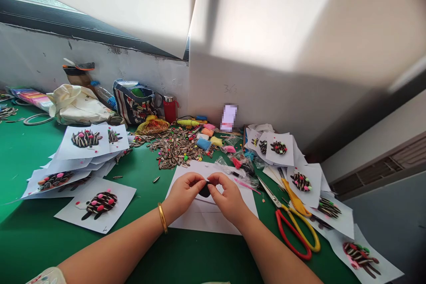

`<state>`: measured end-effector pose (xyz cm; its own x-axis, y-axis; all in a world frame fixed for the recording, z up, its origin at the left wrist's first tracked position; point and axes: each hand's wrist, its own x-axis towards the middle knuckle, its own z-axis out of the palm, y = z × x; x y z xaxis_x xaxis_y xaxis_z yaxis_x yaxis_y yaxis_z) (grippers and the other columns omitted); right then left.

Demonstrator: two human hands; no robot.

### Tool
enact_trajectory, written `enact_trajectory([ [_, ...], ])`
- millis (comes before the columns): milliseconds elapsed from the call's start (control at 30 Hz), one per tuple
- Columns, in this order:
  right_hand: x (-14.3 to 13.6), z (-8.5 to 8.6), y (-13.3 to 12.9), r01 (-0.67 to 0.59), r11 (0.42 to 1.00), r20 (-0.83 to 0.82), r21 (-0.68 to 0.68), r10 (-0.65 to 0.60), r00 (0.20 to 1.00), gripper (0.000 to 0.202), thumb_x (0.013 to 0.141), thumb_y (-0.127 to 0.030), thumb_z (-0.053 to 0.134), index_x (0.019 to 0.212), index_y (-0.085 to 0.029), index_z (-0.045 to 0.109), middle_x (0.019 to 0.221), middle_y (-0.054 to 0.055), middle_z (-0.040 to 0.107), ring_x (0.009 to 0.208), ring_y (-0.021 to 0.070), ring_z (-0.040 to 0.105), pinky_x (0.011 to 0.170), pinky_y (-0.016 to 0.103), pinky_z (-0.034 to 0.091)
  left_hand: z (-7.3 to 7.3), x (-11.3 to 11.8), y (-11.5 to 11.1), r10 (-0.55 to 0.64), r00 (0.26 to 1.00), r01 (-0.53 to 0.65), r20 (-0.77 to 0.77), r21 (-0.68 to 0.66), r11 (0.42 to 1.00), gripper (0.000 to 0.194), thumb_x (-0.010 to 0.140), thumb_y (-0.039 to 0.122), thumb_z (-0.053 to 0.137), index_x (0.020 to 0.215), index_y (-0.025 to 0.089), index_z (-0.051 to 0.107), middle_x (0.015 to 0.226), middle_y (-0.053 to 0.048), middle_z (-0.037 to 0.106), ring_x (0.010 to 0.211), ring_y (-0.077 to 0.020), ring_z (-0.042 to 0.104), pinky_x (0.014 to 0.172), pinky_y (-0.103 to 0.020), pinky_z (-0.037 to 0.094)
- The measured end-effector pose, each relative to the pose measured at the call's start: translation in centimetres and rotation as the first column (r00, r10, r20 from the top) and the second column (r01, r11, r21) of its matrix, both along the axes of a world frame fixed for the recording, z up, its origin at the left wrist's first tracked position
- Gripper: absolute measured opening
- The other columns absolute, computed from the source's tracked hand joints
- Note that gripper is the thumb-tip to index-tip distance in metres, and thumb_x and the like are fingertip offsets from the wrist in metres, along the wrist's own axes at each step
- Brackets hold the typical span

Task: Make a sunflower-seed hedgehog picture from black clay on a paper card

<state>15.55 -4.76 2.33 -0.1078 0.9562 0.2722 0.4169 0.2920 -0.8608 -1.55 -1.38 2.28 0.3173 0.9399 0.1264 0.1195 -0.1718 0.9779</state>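
A small black piece (205, 190), seemingly soft clay, is pinched between both hands over white paper (226, 224) on the green table. My left hand (186, 191), with a gold bangle at the wrist, has thumb and fingers closed on its left side. From the right, my right hand (228, 193) grips the same piece between thumb and fingers. Just beyond the hands lies a pile of striped sunflower seeds (175, 147), with colourful clay lumps (203, 143) beside it. A pink tool (246, 185) rests on the paper to the right.
Scissors with red and yellow handles (293, 226) lie right of the paper. Cards with seed hedgehogs are stacked at left (115, 186) and right (316, 177). Bags (78, 104), a red bottle (170, 108) and a phone (228, 116) stand near the wall.
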Motion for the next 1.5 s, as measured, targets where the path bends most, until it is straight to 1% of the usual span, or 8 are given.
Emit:
enact_trajectory([
  [267,0.07,-0.20,0.27,0.001,1.000,-0.012,-0.031,-0.002,1.000,0.012,0.084,-0.020,0.055,0.094,-0.022,0.062,0.091,0.002,0.067,0.086,0.0174,0.060,0.077,0.030,0.047,-0.27,-0.20,0.17,0.039,0.999,-0.039,-0.014,0.021,0.999,0.033,0.086,0.046,0.058,0.095,0.018,0.073,0.096,-0.008,0.074,0.088,-0.0218,0.067,0.080,-0.034,0.054],
  [400,-0.06,0.07,0.15,-0.011,0.999,-0.015,-0.039,0.011,1.000,0.012,0.084,-0.020,0.056,0.094,-0.022,0.062,0.092,0.001,0.066,0.086,0.0170,0.060,0.077,0.030,0.047,-0.45,-0.06,0.20,0.013,1.000,-0.013,-0.006,-0.003,1.000,0.025,0.078,0.041,0.067,0.084,0.017,0.070,0.085,-0.007,0.071,0.081,-0.0208,0.065,0.074,-0.031,0.054],
  [533,-0.09,0.16,0.07,0.009,0.998,0.000,-0.067,-0.009,1.000,0.013,0.083,-0.022,0.059,0.096,-0.022,0.060,0.092,0.000,0.066,0.086,0.0173,0.060,0.079,0.031,0.046,-0.37,-0.11,0.27,0.026,1.000,-0.026,0.005,-0.011,1.000,0.025,0.079,0.041,0.065,0.079,0.016,0.069,0.082,-0.006,0.069,0.079,-0.0202,0.064,0.073,-0.031,0.053],
  [700,-0.05,-0.07,0.33,0.013,0.997,0.004,-0.070,-0.013,1.000,0.008,0.084,-0.021,0.056,0.090,-0.022,0.060,0.089,0.000,0.065,0.086,0.0175,0.059,0.079,0.031,0.045,-0.32,-0.15,0.35,0.042,0.999,-0.041,0.019,-0.019,0.999,0.033,0.083,0.043,0.060,0.100,0.018,0.071,0.101,-0.008,0.071,0.094,-0.0225,0.065,0.084,-0.034,0.052],
  [933,-0.13,-0.03,0.16,0.018,0.996,-0.005,-0.083,-0.019,1.000,0.011,0.081,-0.022,0.060,0.092,-0.022,0.059,0.088,-0.001,0.064,0.085,0.0170,0.059,0.078,0.031,0.045,-0.37,-0.04,0.09,0.010,0.999,-0.009,0.031,-0.047,0.999,0.025,0.079,0.040,0.065,0.078,0.016,0.067,0.077,-0.005,0.066,0.070,-0.0176,0.061,0.065,-0.029,0.051],
  [1133,-0.02,-0.35,0.44,0.018,0.998,-0.006,-0.058,-0.019,1.000,0.008,0.082,-0.020,0.057,0.089,-0.022,0.060,0.087,-0.001,0.064,0.084,0.0171,0.058,0.079,0.031,0.045,-0.34,-0.08,0.33,0.041,0.998,-0.037,0.055,-0.074,0.997,0.031,0.081,0.043,0.063,0.096,0.016,0.069,0.096,-0.008,0.071,0.085,-0.0202,0.064,0.076,-0.032,0.052],
  [1333,-0.07,0.07,0.33,0.006,0.998,-0.022,-0.067,-0.007,1.000,0.011,0.081,-0.022,0.060,0.092,-0.022,0.060,0.089,0.000,0.065,0.085,0.0175,0.059,0.079,0.031,0.045,-0.23,0.01,0.23,0.011,0.998,-0.003,0.068,-0.123,0.992,0.021,0.076,0.037,0.067,0.077,0.016,0.065,0.069,-0.002,0.064,0.064,-0.0154,0.059,0.062,-0.028,0.048],
  [1500,0.02,-0.11,0.36,0.023,0.996,-0.028,-0.087,-0.025,0.999,0.009,0.083,-0.024,0.058,0.092,-0.022,0.060,0.090,0.001,0.066,0.087,0.0184,0.060,0.079,0.032,0.045,-0.31,-0.01,0.19,0.061,0.990,-0.045,0.125,-0.126,0.991,0.026,0.079,0.040,0.066,0.085,0.015,0.068,0.082,-0.005,0.068,0.075,-0.0170,0.062,0.071,-0.030,0.050],
])
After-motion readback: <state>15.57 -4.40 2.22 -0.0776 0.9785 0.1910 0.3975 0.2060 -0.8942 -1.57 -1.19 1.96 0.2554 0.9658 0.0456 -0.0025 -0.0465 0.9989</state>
